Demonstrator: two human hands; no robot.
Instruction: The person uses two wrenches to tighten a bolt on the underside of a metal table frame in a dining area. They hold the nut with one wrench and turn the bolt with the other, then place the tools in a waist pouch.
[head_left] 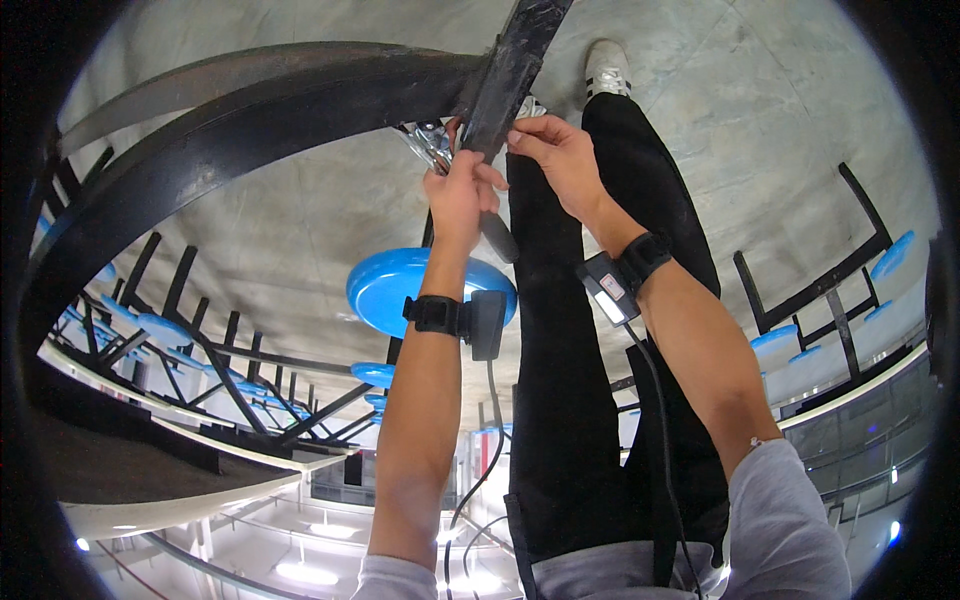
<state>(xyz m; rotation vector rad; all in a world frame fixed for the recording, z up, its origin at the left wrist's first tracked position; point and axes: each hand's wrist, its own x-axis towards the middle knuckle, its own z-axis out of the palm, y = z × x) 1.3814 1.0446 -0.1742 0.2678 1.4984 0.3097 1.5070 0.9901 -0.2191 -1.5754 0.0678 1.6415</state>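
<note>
Black metal bar (pixel 515 65): runs steeply from top centre down to where both hands meet; long axis near vertical.
Left hand (pixel 458 195): fingers closed around pliers (pixel 432 145), jaws just left of the bar.
Right hand (pixel 560 155): fingers pinch the bar's right edge.
Nearer: both touch it.
Blue seat (pixel 400 285): below, well apart.

Black metal bar (pixel 510 70): flat and straight, running diagonally where it meets the curved black metal frame rail (pixel 250 110). Shiny silver metal tool (pixel 428 143): positioned just left of the bar, directly below the rail junction, touching the bar's lower edge.
</note>
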